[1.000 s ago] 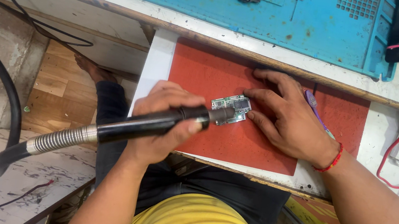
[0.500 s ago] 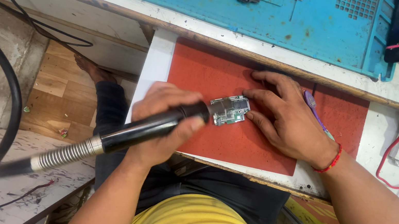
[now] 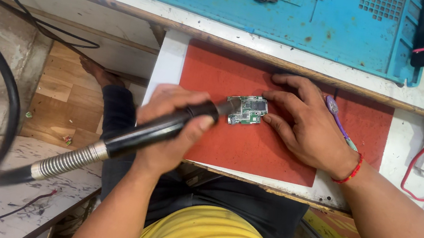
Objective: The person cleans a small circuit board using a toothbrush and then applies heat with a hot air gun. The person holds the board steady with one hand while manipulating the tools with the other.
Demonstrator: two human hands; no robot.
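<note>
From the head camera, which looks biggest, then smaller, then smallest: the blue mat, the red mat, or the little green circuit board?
1. Blue mat, though its top is cut off.
2. Red mat, a bit smaller.
3. Circuit board, clearly smallest.

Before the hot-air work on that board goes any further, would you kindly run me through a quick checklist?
1. Board lies flat on the red mat: ok.
2. Right hand steadies the board with its fingertips at the right edge: ok.
3. Left hand grips the handpiece firmly: ok.
4. Nozzle aimed at the board's left end: ok.
5. Right fingers away from the nozzle: cannot tell, they look close.
6. Hose hangs free: ok.
</note>
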